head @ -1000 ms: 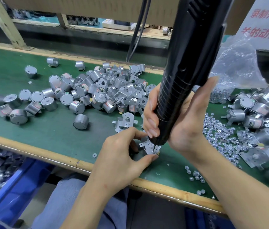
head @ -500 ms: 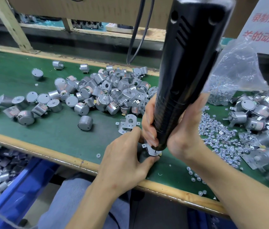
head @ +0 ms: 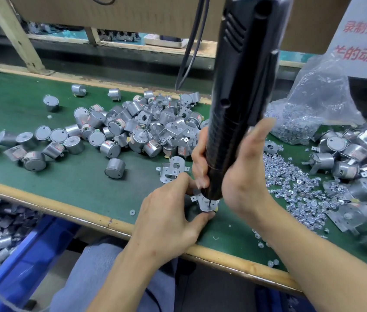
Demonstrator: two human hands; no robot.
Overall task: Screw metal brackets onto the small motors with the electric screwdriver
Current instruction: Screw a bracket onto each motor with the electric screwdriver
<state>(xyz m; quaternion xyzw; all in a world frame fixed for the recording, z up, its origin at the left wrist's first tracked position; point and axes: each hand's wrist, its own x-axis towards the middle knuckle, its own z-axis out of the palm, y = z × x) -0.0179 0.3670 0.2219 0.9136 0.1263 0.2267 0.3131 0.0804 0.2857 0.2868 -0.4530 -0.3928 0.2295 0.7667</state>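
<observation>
Black cylindrical electric screwdriver (head: 241,97) has been brought more upright since a second ago. Its barrel is wrapped low down by right hand (head: 243,176). Bit is set on flat silver metal bracket (head: 202,202), which is pinched just below the tip by left hand (head: 169,219). Small motor underneath is probably held too, but it is mostly hidden.

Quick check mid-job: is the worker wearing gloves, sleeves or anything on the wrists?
No. The left hand and right hand are both bare: no gloves, rings, watch or wristband show. Both forearms are uncovered as far as the frame reaches, with no sleeve edge in view. The nails on the right hand's fingers look plain and unpainted.
</observation>
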